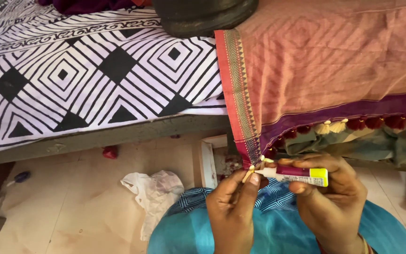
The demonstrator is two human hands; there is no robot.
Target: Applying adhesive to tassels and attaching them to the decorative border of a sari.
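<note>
My right hand (pixel 333 197) grips a small glue tube (pixel 298 174) with a maroon body and yellow end, its white nozzle pointing left. My left hand (pixel 231 204) pinches cream threads (pixel 249 175) at the corner of a salmon-pink cloth (pixel 325 56). The nozzle tip touches those threads just under the cloth's striped maroon border (pixel 243 108). Red and cream tassels (pixel 348 125) hang in a row along the cloth's purple lower edge. The cloth drapes over a bed's side above my lap.
A black-and-white patterned bedsheet (pixel 90 75) covers the bed at left. A dark round object (pixel 203 16) rests on top. On the tiled floor lie a crumpled white plastic bag (pixel 153 193), a small red item (pixel 110 152) and a white box (pixel 207 162). Teal fabric (pixel 269 230) covers my lap.
</note>
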